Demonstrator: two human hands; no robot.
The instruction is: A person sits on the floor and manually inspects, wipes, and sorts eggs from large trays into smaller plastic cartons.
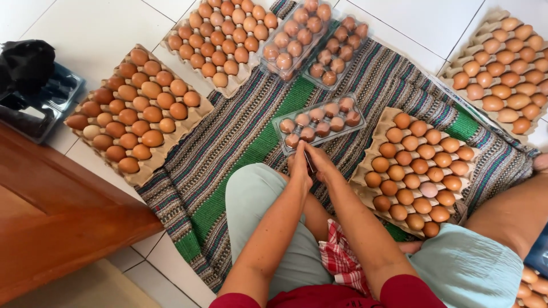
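My left hand (299, 164) and my right hand (321, 162) meet just below a clear plastic egg box (318, 123) filled with brown eggs, lying on a striped woven mat (240, 137). Both hands pinch the near edge of the box, with a small dark thing between them that is too small to name. To the right of my hands lies a cardboard tray of brown eggs (419, 168). My knees in pale green shorts frame the hands.
More cardboard egg trays sit at left (137, 111), top middle (220, 40) and top right (505, 68). Two closed clear egg boxes (314, 43) lie at the top. A wooden furniture edge (51, 217) is at lower left, with a dark tray (34, 97) beyond it.
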